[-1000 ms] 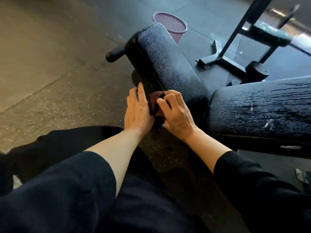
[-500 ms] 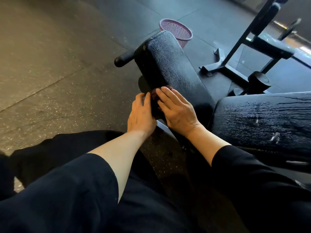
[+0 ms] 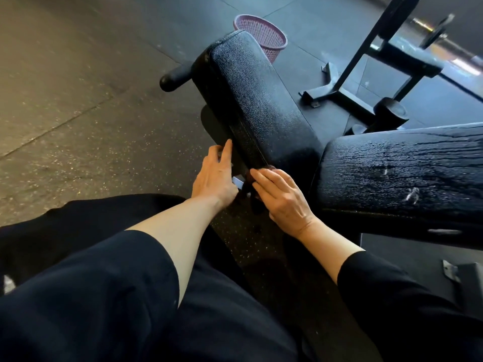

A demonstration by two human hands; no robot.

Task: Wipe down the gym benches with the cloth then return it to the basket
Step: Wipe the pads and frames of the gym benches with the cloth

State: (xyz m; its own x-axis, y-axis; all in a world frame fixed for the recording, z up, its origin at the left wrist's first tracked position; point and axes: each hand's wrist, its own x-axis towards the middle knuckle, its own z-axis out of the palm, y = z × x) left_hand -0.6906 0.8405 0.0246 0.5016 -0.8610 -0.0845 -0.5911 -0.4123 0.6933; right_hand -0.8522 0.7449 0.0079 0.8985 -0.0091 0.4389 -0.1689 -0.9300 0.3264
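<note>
- The person's dark sleeves and legs are filling the bottom of the view, with both bare forearms reaching forward toward the bench
- The right hand is lying over the cloth at the near lower edge of the seat pad, fingers straight and together, pressing the dark reddish fabric against the pad's side; a strip of it is hanging down below the palm
- The left hand is sitting just beside it, fingers extended and relaxed, fingertips touching the pad's side seam, gripping nothing that I can make out; a small metal bracket is showing between the two hands
- The cloth is mostly hidden under the right hand, so how firmly it is being held is hard to judge; pressed only by flat fingers, it is likely at risk of slipping out and dropping to the rubber floor, picking up grit
- The bracket's corner could be snagging the dangling strip or scraping a knuckle during a stroke
- To the right, the cracked back pad is glistening wet, so a hand leaning on it could slide
- Furthest off, the pink basket is standing on the floor behind the seat pad's far end, well apart from the cloth, beside a dark rack frame
</note>
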